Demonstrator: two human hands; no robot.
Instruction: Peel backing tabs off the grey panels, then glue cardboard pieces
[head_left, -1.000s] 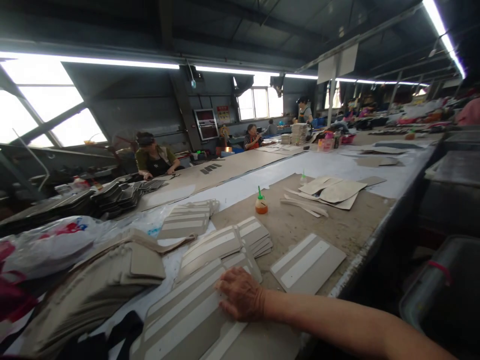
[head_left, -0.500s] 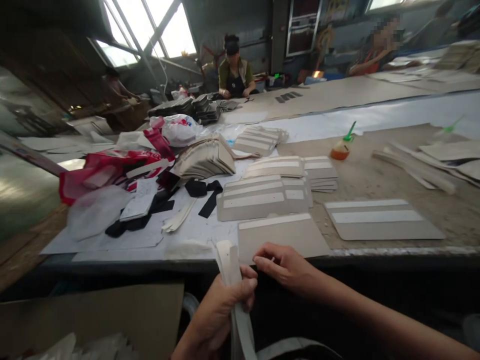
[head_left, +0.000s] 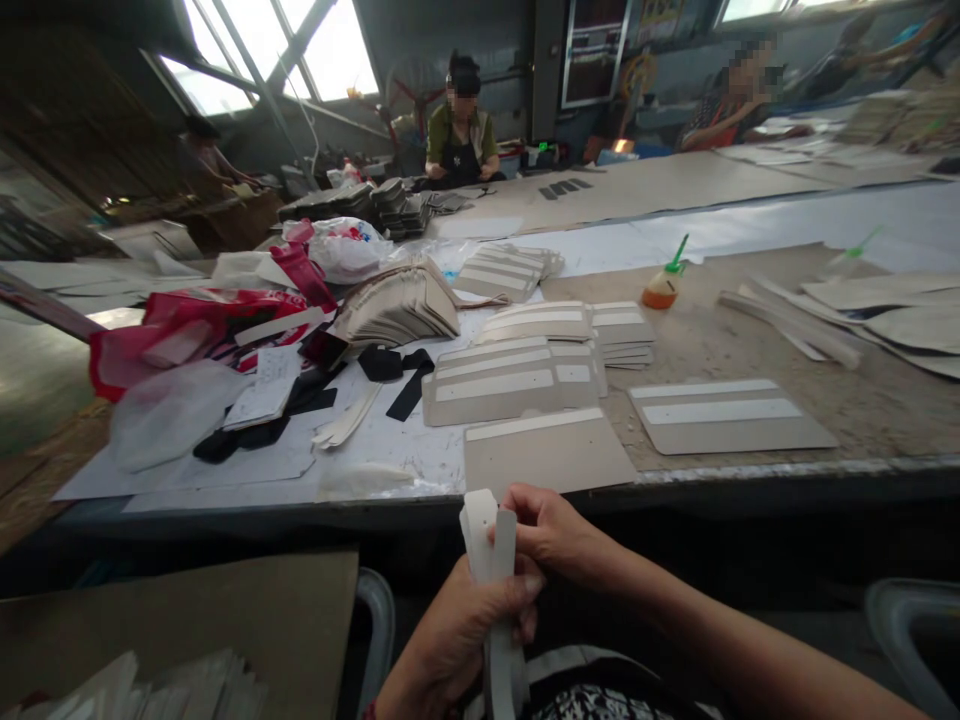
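Observation:
My left hand (head_left: 469, 625) is wrapped around a bundle of long pale strips (head_left: 480, 525) with rounded ends, held upright just below the table's front edge. The thumb and fingertips of my right hand (head_left: 551, 530) pinch at the top of this bundle, by a greyish strip (head_left: 505, 545) that stands apart from the others. On the table right ahead lies a grey panel (head_left: 547, 455) with one white strip along its far edge. Behind it rest overlapping grey panels (head_left: 487, 400) with white bands. Another banded panel (head_left: 727, 432) lies alone to the right.
A glue bottle (head_left: 661, 287) with a green nozzle stands behind the panels. Black pieces (head_left: 381, 363), a red bag (head_left: 187, 320) and a fanned stack of pieces (head_left: 405, 310) occupy the left. A person (head_left: 461, 135) sits across the table. Below left is a box (head_left: 300, 620) of pale scraps.
My right hand has come to the top of the bundle, and one strip now stands separated there. My left hand has shifted slightly right. The whole view has moved a little.

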